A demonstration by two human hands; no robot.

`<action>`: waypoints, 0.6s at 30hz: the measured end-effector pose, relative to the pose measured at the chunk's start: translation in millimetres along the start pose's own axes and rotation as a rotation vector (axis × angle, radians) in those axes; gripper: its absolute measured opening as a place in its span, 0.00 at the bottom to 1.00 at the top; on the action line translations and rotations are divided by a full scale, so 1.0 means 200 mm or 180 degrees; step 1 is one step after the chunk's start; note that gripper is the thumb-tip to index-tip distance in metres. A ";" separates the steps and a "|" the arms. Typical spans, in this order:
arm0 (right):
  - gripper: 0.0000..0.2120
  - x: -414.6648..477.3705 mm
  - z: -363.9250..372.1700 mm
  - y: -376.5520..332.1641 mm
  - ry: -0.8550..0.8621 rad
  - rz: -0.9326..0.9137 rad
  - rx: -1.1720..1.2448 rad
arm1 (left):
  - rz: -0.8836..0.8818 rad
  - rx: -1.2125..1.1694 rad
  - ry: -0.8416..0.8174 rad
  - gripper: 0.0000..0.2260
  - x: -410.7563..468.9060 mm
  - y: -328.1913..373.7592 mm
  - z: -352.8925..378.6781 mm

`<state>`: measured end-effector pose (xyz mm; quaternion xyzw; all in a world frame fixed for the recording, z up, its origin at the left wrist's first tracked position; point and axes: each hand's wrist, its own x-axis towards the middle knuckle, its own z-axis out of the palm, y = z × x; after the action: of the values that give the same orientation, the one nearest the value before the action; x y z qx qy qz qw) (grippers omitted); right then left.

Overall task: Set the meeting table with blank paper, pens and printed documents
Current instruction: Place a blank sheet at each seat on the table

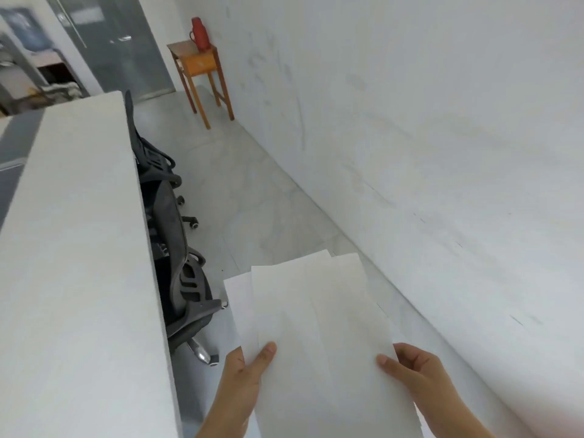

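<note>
The left hand and right hand each pinch a side edge of a loosely fanned sheaf of white paper sheets, thumbs on top, carrying it in the air between them. Gripping both edges likely keeps the thin sheets flat and easy to deal out singly. Their long axis runs away from the hands, far short edges pointing ahead. The long pale-grey meeting table lies left of the left hand, beyond black mesh office chairs.
</note>
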<state>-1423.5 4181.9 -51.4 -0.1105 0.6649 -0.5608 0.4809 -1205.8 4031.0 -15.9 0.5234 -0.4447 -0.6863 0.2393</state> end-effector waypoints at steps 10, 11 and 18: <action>0.17 0.89 0.16 -0.63 -0.1177 0.0126 -0.0722 | 0.0125 -0.0578 0.1001 0.08 0.44 0.31 0.18; 0.20 0.95 0.22 -0.67 -0.1271 0.0157 -0.0792 | 0.0099 -0.0626 0.1135 0.07 0.48 0.32 0.16; 0.10 1.42 0.75 -0.86 -0.1545 0.0128 -0.1061 | 0.0068 -0.0955 0.1628 0.07 0.94 0.47 -0.12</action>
<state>-1522.3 3830.5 -37.6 -0.3057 0.6154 -0.3914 0.6121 -1258.9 3826.9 -32.4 0.6335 -0.2690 -0.5876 0.4255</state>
